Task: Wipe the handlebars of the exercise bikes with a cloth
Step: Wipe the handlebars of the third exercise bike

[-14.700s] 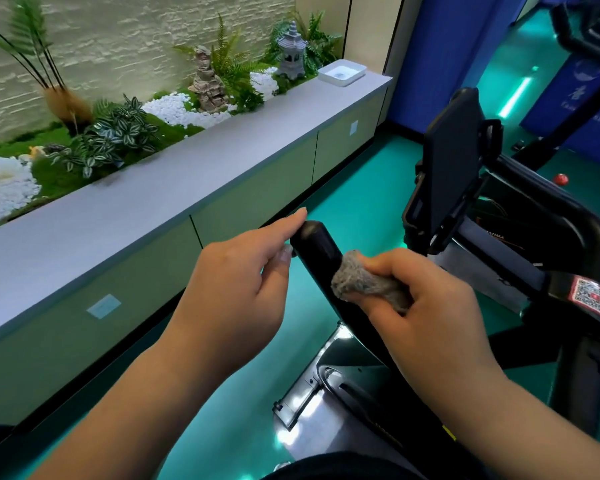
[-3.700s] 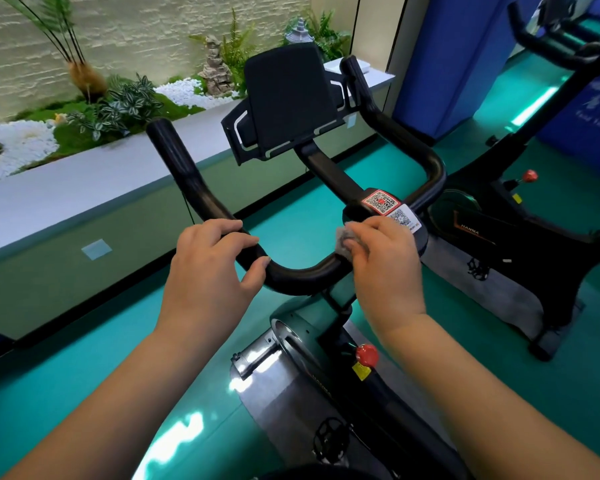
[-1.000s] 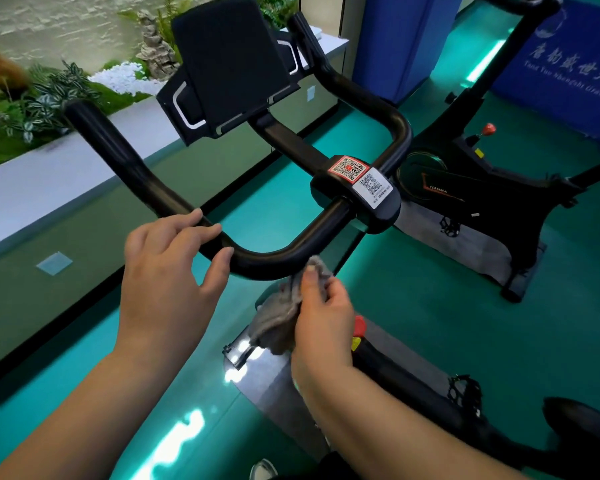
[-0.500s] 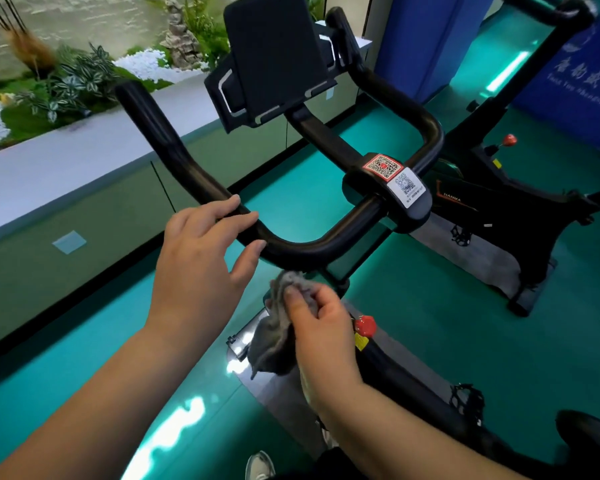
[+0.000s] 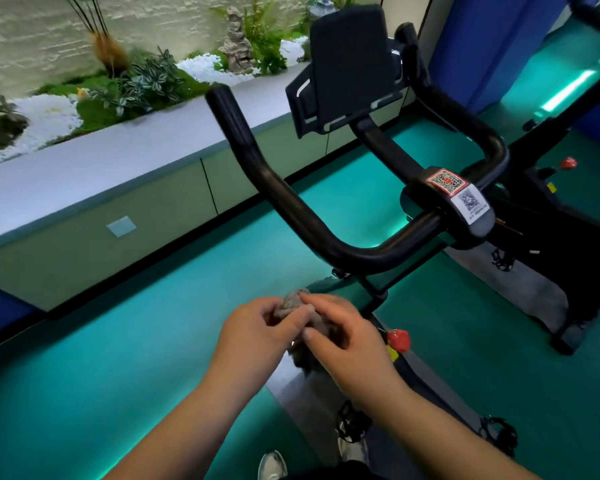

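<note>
From the head view, half a second on, our left hand (image 5: 257,332) has let go of the black matte tubular handlebar (image 5: 312,223) and dropped to meet our right hand (image 5: 347,341) below it; before, the left fingers were curled over the bar's near bend while the right hand alone held the cloth under it. Now both hands sit together beneath the crossbar, clear of it, with the small grey fuzzy cloth (image 5: 293,301) bunched between them. The left fingers (image 5: 288,322) curl and pinch the cloth from one side, and the right fingers (image 5: 321,304) grasp it from the other, thumb laid across. The cloth looks nubby and crumpled, a soft lump with no flat edge showing.

The handlebar is smooth, rounded tube with a dull sheen. Its left horn runs long and straight, up and away from us toward the pale grey bench (image 5: 84,168), ending in a blunt rounded tip; the near crossbar sags in a shallow curve running left to right. A black rectangular tablet holder (image 5: 349,67) stands above the centre stem, and two square code stickers (image 5: 459,194), one red-framed, one white, lie on the clamp block. A glossy red knob (image 5: 398,340) sits just beside our right hand, over the teal floor (image 5: 118,358).
</note>
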`<state>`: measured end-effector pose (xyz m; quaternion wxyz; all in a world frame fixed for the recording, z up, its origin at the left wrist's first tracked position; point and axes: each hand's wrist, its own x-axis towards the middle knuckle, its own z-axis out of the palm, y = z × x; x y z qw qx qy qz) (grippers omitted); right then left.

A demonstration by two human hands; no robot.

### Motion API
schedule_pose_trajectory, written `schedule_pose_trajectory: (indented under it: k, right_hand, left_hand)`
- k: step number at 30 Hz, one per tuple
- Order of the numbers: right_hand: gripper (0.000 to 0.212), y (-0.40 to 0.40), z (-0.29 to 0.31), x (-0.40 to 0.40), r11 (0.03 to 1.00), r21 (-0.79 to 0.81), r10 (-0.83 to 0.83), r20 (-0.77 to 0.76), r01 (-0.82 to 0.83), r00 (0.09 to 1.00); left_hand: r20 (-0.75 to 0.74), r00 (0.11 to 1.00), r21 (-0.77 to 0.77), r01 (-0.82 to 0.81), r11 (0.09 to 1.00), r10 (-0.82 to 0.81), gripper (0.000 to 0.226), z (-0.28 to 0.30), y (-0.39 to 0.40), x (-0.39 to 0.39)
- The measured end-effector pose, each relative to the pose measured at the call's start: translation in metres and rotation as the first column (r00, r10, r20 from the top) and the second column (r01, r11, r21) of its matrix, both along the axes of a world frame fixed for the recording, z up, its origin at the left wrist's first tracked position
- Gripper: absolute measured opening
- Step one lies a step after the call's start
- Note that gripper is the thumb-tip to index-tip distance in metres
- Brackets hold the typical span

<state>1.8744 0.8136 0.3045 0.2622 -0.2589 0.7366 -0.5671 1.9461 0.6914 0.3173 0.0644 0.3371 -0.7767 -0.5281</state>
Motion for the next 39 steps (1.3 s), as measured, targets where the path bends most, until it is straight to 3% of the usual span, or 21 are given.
schedule_pose_trajectory:
  k: [2, 4, 6, 9, 14, 16, 17, 18, 19, 20, 21, 23, 26, 29, 31, 34, 39]
  right_hand:
    - [0.04, -0.002, -0.001, -0.001, 0.999, -0.032, 0.045, 0.069, -0.043, 0.997]
    - [0.047, -0.001, -0.006, -0.004, 0.996, -0.063, 0.075, 0.194, -0.064, 0.978]
    - [0.054, 0.0, -0.011, -0.008, 0.99, -0.037, 0.142, 0.258, -0.137, 0.956]
    - [0.045, 0.001, -0.011, -0.013, 0.963, 0.083, 0.24, 0.168, -0.256, 0.956]
    - [0.034, 0.0, -0.012, -0.019, 0.955, 0.122, 0.258, 0.11, -0.271, 0.96]
    - [0.034, 0.001, -0.013, -0.019, 0.95, 0.131, 0.27, 0.104, -0.282, 0.957]
    - [0.033, 0.002, -0.014, -0.019, 0.955, 0.146, 0.251, 0.075, -0.26, 0.965]
    - [0.033, 0.003, -0.016, -0.019, 0.96, 0.169, 0.221, 0.037, -0.224, 0.975]
    - [0.034, 0.004, -0.016, -0.018, 0.965, 0.186, 0.186, 0.015, -0.185, 0.982]
    - [0.036, 0.005, -0.018, -0.017, 0.97, 0.187, 0.155, 0.016, -0.155, 0.988]
    - [0.038, 0.006, -0.019, -0.016, 0.975, 0.177, 0.127, 0.038, -0.132, 0.991]
    - [0.038, 0.007, -0.02, -0.015, 0.988, 0.117, 0.084, 0.107, -0.097, 0.991]
    - [0.035, 0.007, -0.015, -0.013, 0.996, -0.017, 0.091, 0.247, -0.09, 0.965]
    - [0.038, 0.009, -0.009, -0.012, 0.984, -0.131, 0.161, 0.371, -0.12, 0.915]
    - [0.038, 0.009, -0.008, -0.01, 0.977, -0.189, 0.168, 0.426, -0.094, 0.889]
    - [0.028, 0.006, -0.005, -0.005, 0.984, -0.177, 0.08, 0.43, -0.002, 0.899]
    - [0.024, 0.006, 0.001, -0.008, 0.996, -0.064, -0.045, 0.259, 0.064, 0.965]
  left_hand:
    - [-0.02, 0.995, 0.134, -0.09, 0.987, 0.093, 0.028, 0.001, -0.007, 0.003]
    - [-0.05, 0.986, 0.302, -0.138, 0.943, 0.16, 0.008, 0.002, -0.011, 0.007]
    - [-0.071, 0.975, 0.435, -0.162, 0.886, 0.213, 0.01, 0.004, -0.017, 0.011]
    - [-0.118, 0.957, 0.582, -0.151, 0.799, 0.267, 0.014, 0.007, -0.023, 0.015]
    - [-0.164, 0.902, 0.752, -0.149, 0.642, 0.4, 0.015, 0.007, -0.018, 0.018]
    - [-0.153, 0.892, 0.745, -0.178, 0.643, 0.424, 0.012, 0.004, -0.017, 0.021]
    - [-0.151, 0.901, 0.645, -0.223, 0.731, 0.407, 0.011, -0.001, -0.018, 0.023]
    - [-0.15, 0.917, 0.429, -0.276, 0.86, 0.369, 0.014, -0.007, -0.021, 0.026]
    - [-0.157, 0.935, 0.119, -0.301, 0.946, 0.317, 0.019, -0.012, -0.024, 0.029]
    - [-0.187, 0.953, -0.194, -0.275, 0.942, 0.24, 0.021, -0.013, -0.026, 0.032]
    - [-0.233, 0.965, -0.436, -0.216, 0.874, 0.123, 0.017, -0.014, -0.027, 0.033]
    - [-0.227, 0.967, -0.6, -0.044, 0.798, -0.117, 0.021, -0.015, -0.024, 0.035]
    - [-0.125, 0.957, -0.502, 0.166, 0.849, -0.261, 0.046, -0.018, -0.013, 0.033]
    - [-0.188, 0.963, -0.263, 0.141, 0.955, -0.194, 0.049, -0.021, -0.007, 0.032]
    - [-0.267, 0.959, -0.012, 0.099, 0.995, -0.099, 0.058, -0.023, -0.002, 0.031]
    - [-0.316, 0.947, 0.246, 0.034, 0.969, 0.047, 0.064, -0.027, 0.007, 0.027]
    - [-0.286, 0.93, 0.31, -0.137, 0.941, 0.229, 0.049, -0.024, 0.021, 0.016]
